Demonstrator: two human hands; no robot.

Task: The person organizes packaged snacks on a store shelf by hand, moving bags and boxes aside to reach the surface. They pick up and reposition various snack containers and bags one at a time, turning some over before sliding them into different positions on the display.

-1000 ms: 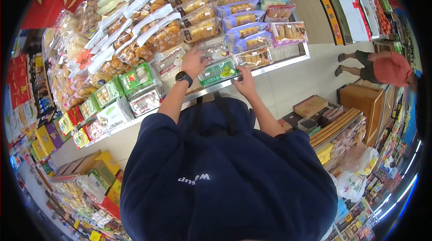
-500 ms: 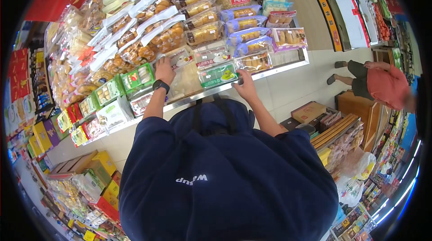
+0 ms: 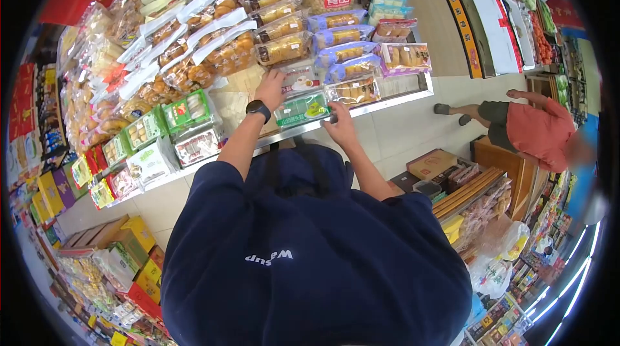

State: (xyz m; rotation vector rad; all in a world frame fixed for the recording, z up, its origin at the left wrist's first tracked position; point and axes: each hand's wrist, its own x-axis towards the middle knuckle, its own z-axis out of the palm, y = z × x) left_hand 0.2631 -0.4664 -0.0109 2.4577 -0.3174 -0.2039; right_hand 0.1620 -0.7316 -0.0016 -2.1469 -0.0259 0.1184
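Note:
On the display's front part, my left hand [image 3: 271, 92], with a dark watch at its wrist, has its fingers closed at the left edge of a red-and-white packet [image 3: 299, 79]. Just in front of that packet lies a green packet [image 3: 302, 110]. My right hand [image 3: 340, 124] is at the green packet's right end, thumb and fingers apart, holding nothing visible. Behind and right of the green packet is a clear packet of brown pastries [image 3: 353, 91]. Bare board [image 3: 240, 81] shows left of my left hand.
Bagged pastries [image 3: 223, 49] fill the display behind and to the left. Green trays [image 3: 187, 111] stand left of my hands. A metal edge [image 3: 391, 103] runs along the front. Another person [image 3: 539, 128] in a red shirt is at the right, beyond stacked cartons [image 3: 433, 164].
My left hand has moved right, and the red-and-white packet that was beside it has shifted right against the other, baring board behind. My right hand stays by the green packet's end.

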